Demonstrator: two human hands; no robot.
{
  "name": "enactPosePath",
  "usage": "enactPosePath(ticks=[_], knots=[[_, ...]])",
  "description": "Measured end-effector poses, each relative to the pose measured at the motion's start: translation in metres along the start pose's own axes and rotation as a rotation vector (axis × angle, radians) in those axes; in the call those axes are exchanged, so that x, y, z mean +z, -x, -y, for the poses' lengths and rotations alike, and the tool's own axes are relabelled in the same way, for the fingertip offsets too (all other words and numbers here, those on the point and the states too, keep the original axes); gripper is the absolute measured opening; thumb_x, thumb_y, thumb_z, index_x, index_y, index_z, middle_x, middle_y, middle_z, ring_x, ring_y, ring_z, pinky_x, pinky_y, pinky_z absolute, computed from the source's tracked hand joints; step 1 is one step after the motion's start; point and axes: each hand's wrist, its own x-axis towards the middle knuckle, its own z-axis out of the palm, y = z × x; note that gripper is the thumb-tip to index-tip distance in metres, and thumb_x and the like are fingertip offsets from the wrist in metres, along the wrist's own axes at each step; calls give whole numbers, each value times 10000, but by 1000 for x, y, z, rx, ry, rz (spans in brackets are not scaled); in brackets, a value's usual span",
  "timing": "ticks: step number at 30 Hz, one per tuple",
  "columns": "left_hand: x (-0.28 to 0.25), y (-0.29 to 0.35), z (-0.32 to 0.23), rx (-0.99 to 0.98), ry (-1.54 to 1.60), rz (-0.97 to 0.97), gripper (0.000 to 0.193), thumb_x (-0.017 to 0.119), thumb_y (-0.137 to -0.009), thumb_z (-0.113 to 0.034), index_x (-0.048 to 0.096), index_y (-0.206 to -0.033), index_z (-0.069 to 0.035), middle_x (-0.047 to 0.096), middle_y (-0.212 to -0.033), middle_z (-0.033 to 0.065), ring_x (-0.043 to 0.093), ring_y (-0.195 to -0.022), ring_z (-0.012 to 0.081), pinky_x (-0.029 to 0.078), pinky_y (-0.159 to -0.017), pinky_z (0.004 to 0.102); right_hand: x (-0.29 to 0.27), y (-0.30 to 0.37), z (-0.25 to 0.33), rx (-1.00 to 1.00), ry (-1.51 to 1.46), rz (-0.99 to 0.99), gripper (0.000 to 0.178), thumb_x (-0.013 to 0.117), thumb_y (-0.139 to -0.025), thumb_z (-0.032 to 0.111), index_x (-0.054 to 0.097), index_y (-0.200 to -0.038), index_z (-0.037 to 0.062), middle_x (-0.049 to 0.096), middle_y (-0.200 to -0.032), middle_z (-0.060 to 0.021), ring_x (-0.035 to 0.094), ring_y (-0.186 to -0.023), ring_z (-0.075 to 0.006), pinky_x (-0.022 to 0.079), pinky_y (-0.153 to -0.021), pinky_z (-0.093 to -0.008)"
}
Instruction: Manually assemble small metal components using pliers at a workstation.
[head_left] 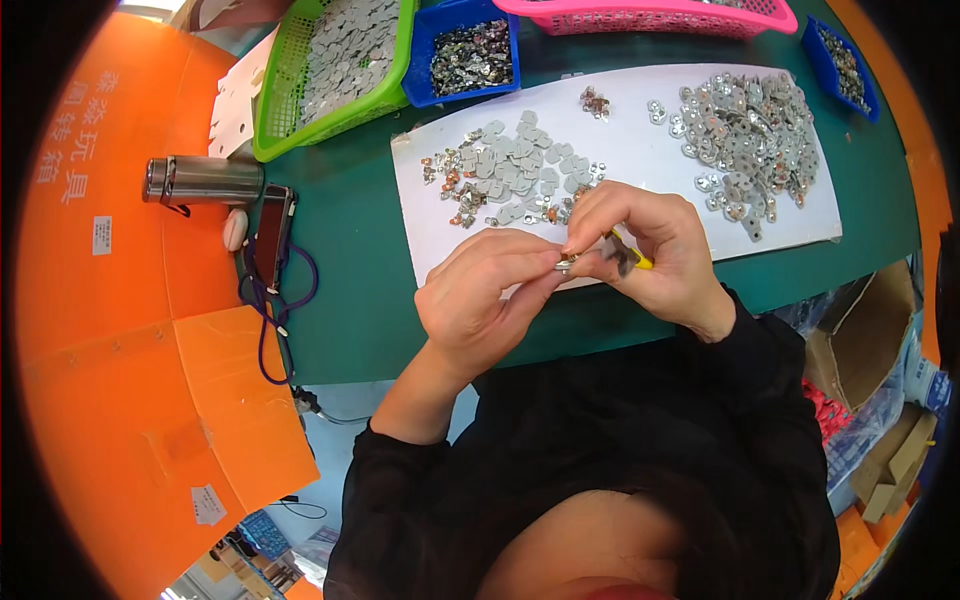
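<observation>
My left hand (490, 292) and my right hand (662, 252) meet over the near edge of a white sheet (620, 140). Pinched between the fingertips of both is a small shiny metal piece (566, 262), mostly covered by fingers. Tucked in my right palm is a small yellow-and-dark tool (627, 256); its kind cannot be made out. Just beyond my hands lie flat grey plates (515, 165) in a loose heap, with small silver and copper-coloured metal parts (468, 205) around them. A larger heap of grey pieces with shiny round spots (745, 140) covers the sheet's right side.
Along the back stand a green basket (392, 95) of grey plates, a blue bin (463, 96) of small metal parts and a pink basket (650, 22). Another blue bin (825, 70) is far right. A steel flask (210, 180) and a phone (270, 238) with purple cord lie left, beside orange boxes (130, 270).
</observation>
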Motion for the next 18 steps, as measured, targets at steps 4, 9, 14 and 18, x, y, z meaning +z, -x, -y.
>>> enactPosePath(ticks=[4, 9, 14, 18], knots=[[4, 4, 0, -79, 22, -87, 251, 783, -734, 95, 692, -953, 13, 723, -860, 131, 716, -760, 241, 570, -685, 301, 5, 3, 2, 97, -108, -44, 137, 757, -803, -37, 679, -912, -2, 661, -932, -84, 606, -879, -187, 469, -794, -312], [1, 5, -2, -117, -59, -63, 299, 761, -747, 108, 704, -1028, 24, 730, -879, 139, 721, -778, 227, 572, -693, 293, 7, -1, 7, 39, -12, -42, 153, 752, -792, -35, 690, -920, 21, 655, -911, -90, 603, -856, -180, 474, -764, -304], [-6, 10, -3, -226, -140, -112, 247, 700, -829, 111, 692, -1068, 52, 732, -924, 148, 727, -815, 214, 578, -736, 283, -8, -7, 17, -148, 428, -125, 237, 787, -733, 41, 699, -952, 38, 646, -901, -102, 612, -838, -216, 475, -733, -315], [4, 11, -8, -487, 348, -266, 190, 606, -938, 80, 657, -1120, 99, 713, -1008, 172, 714, -897, 205, 581, -830, 296, -9, -3, 17, -65, 665, -99, 291, 796, -734, 165, 685, -963, 24, 639, -883, -109, 607, -831, -291, 473, -736, -356]])
